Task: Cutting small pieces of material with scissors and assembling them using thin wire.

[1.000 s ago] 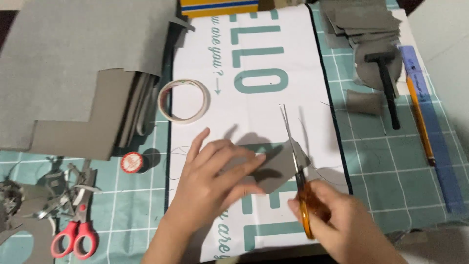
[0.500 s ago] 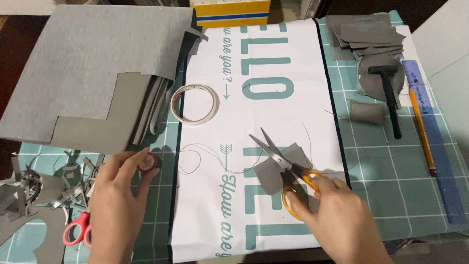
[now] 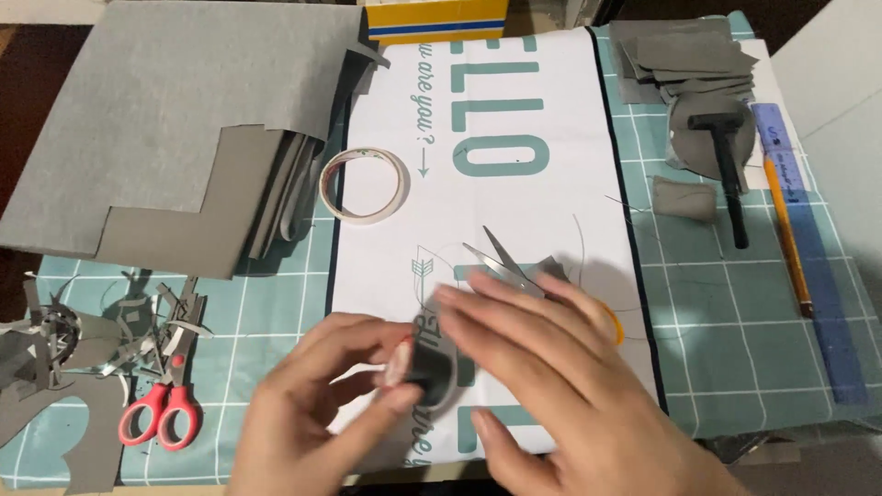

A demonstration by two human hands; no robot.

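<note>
The left hand [image 3: 322,404], which half a second before sat at the counter's left by the small spool [image 3: 424,363], had carried it to the near centre, grip closed on it over the white sheet [image 3: 487,110]. The right hand [image 3: 560,386] had let go of the orange scissors [image 3: 514,271]; they lay beneath its open fingers.

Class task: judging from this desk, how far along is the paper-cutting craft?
Done: grey paper offcuts and cut grey pieces lie about. In hand: the left hand holds a small black spool, with the right hand meeting it. Left: the large grey sheet remains mostly uncut.
</note>
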